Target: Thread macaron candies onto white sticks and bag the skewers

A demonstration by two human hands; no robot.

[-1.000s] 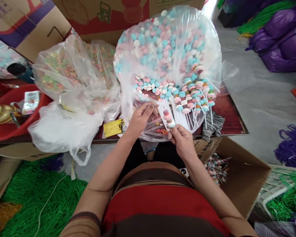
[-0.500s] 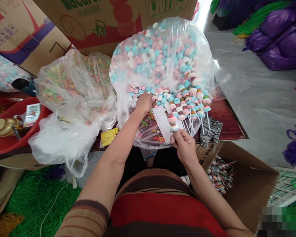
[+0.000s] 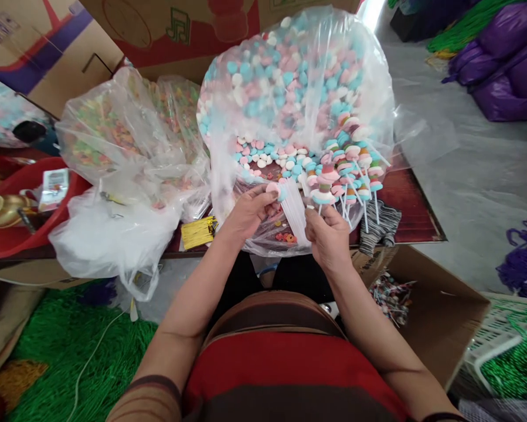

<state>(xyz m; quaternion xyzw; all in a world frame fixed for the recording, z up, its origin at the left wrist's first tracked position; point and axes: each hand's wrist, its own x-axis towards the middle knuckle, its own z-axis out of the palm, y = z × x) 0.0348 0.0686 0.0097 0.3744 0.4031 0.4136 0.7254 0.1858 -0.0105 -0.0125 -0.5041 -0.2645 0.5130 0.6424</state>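
Between the thumb and fingers of my left hand [image 3: 251,215] are pinched candies, a pink round candy [image 3: 272,189] with a blue one against it. My right hand [image 3: 331,237] grips the white stick of a candy skewer [image 3: 325,196], held upright with pink, white and blue pieces threaded on it. White sticks [image 3: 295,212] lie in a bundle between my hands. Loose pink, white and blue candies [image 3: 263,153] spread in front of a big clear bag [image 3: 285,82] full of the same kind. Several finished-looking skewers [image 3: 355,164] are heaped beyond my right hand.
Clear bags of gummy candies [image 3: 114,129] lie on the left, near a red basin [image 3: 76,190]. Yellow twist ties [image 3: 198,233] sit on the red table [image 3: 415,199], a striped glove [image 3: 380,225] at its right. Below stands an open carton [image 3: 439,316] containing wrapped skewers.
My left hand has come back from the loose candies toward me, now with candies in its fingers. My right hand has raised the skewer slightly, and its grip sits lower on the stick.
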